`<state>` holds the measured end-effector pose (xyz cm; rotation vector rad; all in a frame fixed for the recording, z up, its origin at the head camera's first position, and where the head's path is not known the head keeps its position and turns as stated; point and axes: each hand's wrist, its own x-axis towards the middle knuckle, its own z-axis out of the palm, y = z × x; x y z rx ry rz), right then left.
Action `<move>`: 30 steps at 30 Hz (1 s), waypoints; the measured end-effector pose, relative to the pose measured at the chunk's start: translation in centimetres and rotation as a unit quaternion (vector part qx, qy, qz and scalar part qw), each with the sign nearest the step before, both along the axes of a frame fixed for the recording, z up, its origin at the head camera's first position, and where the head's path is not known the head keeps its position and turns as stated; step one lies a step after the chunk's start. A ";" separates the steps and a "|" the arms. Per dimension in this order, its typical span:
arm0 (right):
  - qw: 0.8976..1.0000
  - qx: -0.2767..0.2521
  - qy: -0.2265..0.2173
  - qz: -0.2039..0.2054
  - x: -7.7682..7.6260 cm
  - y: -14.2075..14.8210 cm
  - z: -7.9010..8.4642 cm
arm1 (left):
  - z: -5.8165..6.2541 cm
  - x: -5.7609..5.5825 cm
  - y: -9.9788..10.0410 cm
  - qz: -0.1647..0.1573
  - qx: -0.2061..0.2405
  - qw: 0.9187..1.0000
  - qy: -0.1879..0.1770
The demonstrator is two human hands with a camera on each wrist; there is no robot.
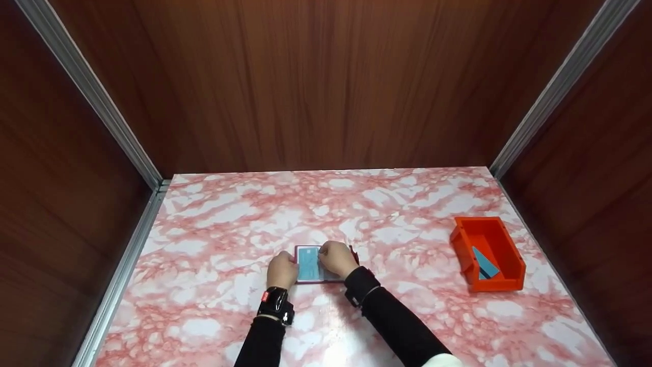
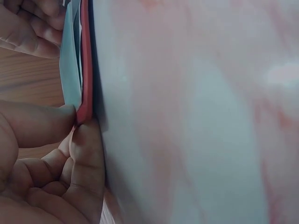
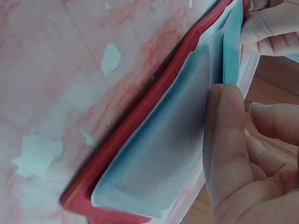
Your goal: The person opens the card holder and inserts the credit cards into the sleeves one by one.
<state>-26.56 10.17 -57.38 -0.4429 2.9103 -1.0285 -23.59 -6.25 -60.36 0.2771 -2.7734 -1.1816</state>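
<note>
A red card holder (image 3: 154, 100) lies spread on the table, with clear plastic sleeves (image 3: 163, 144) inside. On its left half is a light blue card (image 1: 307, 265). My left hand (image 1: 281, 270) pinches the holder's left edge between thumb and forefinger. Over the holder's middle is my right hand (image 1: 337, 259); in the right wrist view its extended fingertips (image 3: 231, 100) touch the near edge of the blue card. The right thumb stands apart from the card, and the other fingers are bent. From the head view, this hand covers much of the holder's right half.
An orange open-front bin (image 1: 515, 255) stands on the right of the marbled pink-and-white table (image 1: 214, 285). Inside it leans a blue card with a dark stripe (image 1: 485, 264). Brown wood-grain panels (image 1: 326, 92) with metal corner rails enclose the back and sides.
</note>
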 end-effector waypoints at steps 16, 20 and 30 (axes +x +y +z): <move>0.998 0.023 0.055 -0.026 -0.8 2.6 1.2 | -0.1 0.0 0.0 0.002 -0.006 1.000 0.013; 0.997 0.036 0.058 -0.027 -0.8 2.9 1.4 | -0.1 -0.1 0.0 0.004 -0.005 1.000 0.016; 0.995 0.063 0.071 -0.030 -0.7 3.9 0.8 | 0.0 -0.1 -0.1 0.000 -0.004 1.000 0.014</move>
